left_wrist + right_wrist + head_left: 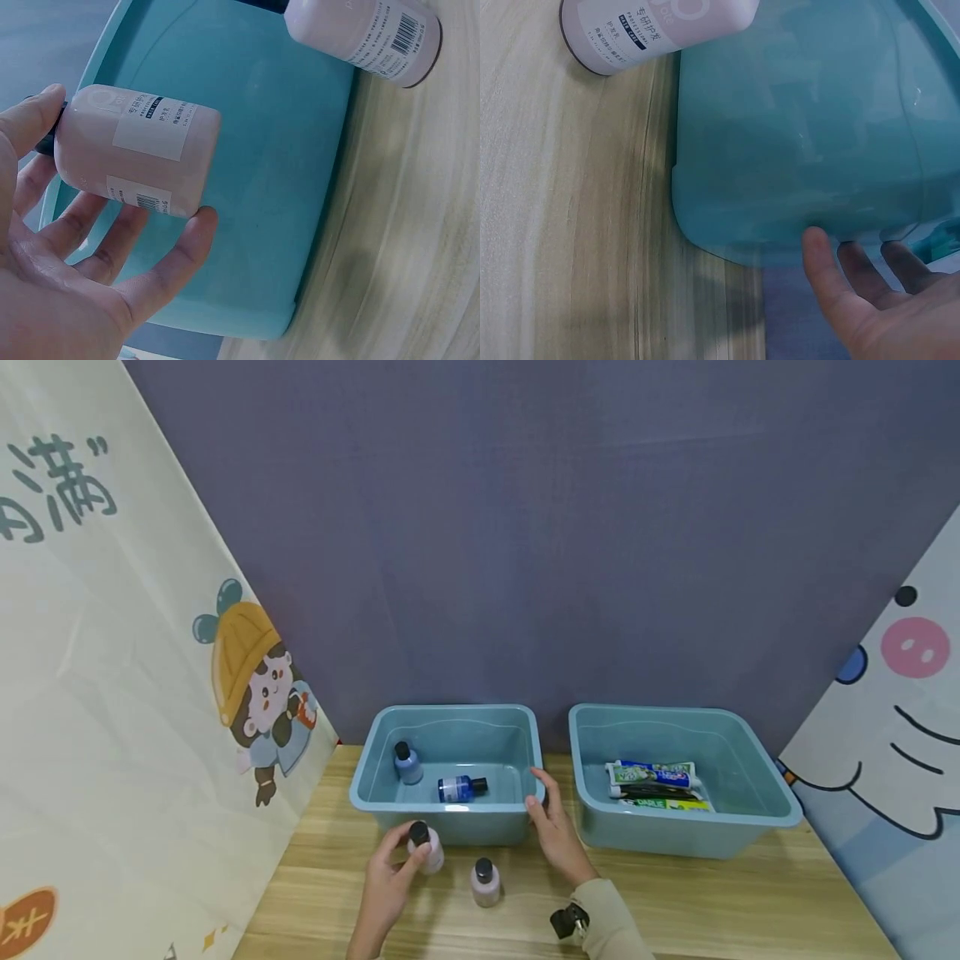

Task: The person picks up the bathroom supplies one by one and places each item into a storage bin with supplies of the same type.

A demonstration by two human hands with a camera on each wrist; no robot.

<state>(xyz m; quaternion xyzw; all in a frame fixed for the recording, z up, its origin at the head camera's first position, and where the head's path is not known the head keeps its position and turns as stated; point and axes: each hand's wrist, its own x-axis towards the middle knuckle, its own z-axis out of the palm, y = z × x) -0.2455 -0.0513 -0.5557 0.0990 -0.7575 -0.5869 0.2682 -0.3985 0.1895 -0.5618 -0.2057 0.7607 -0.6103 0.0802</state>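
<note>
- The left hand pinches a pink bottle with a black cap up near its cap. It holds the bottle up off the counter, just in front of the left bin.
- The held bottle has white labels on it, and one has a barcode. The little finger's tip is by the bottom of the bottle.
- The right hand touches the front right corner of the left bin. Its fingers are loose and lie against the rim and side.
- One more pink hair care bottle stands on the counter in front of the left bin, between the two hands. It has a black cap too.
- A light blue bottle stands inside the left bin, by its left wall.
- A dark blue bottle lies on its side inside the left bin, near the front wall.
- The right bin sits to the right of the left bin. It has toothpaste tubes in a pile, and a green and yellow Darlie pack.
- A dark purple-gray cloth hangs behind the left bin.
</note>
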